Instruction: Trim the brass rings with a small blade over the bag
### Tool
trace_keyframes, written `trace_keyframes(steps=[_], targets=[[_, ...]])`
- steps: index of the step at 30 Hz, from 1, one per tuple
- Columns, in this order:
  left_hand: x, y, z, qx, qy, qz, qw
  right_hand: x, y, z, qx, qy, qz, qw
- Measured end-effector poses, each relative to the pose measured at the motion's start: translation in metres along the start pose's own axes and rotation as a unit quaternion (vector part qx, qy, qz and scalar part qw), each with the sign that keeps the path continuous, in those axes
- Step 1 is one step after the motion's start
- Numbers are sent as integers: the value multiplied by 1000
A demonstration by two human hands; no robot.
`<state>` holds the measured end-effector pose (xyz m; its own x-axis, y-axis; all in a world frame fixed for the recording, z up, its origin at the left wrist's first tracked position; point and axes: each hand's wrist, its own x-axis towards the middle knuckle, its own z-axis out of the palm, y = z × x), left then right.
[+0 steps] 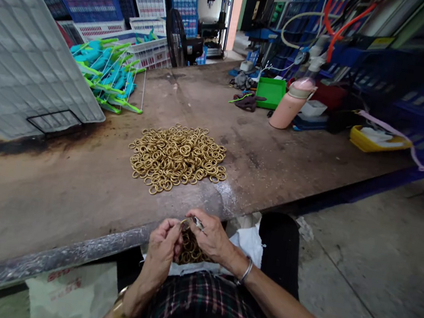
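Observation:
Pinched between the thumb and fingers of my left hand (163,242) is a brass-coloured ring (183,222), just past the table's front edge. My right hand (209,236) is closed around a small silvery tool (198,223), its kind unclear and mostly covered by the fingers. The tips of both hands meet near the ring. Below them, more brass-coloured rings (191,251) lie in a white cloth or sack (248,240) on my lap. A large heap of the same rings (178,157) sits on the table in front of my hands.
On the wooden table (84,199) stand a pink bottle (288,106), a green tray (271,92) and a yellow basket (368,142) to the right. Turquoise and lime plastic pieces (109,73) and a leaning pale ribbed panel (34,44) are at left. A black fan (179,38) stands behind.

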<state>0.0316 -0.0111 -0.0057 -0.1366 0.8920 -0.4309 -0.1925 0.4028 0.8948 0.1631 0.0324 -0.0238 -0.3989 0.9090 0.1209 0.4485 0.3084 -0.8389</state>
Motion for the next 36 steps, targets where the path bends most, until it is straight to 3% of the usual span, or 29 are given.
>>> trace_keyframes(steps=[6, 12, 16, 21, 27, 36], targets=[[-3, 4, 0, 86, 14, 90, 992, 6, -15, -5, 48, -20, 43, 998], [-4, -1, -6, 25, -103, 15, 994, 5, -24, -8, 119, -51, 84, 988], [-7, -2, -9, -28, -114, 3, 993, 4, -23, -6, 131, -52, 85, 986], [-8, 2, -9, -62, -98, -4, 993, 0, -14, -3, -15, -7, 41, 999], [-7, 2, -11, -24, -81, 29, 996, -8, -13, 0, -158, -84, -14, 984], [-9, 2, -14, 37, -71, 87, 993, -5, -20, 1, -222, -144, -12, 964]])
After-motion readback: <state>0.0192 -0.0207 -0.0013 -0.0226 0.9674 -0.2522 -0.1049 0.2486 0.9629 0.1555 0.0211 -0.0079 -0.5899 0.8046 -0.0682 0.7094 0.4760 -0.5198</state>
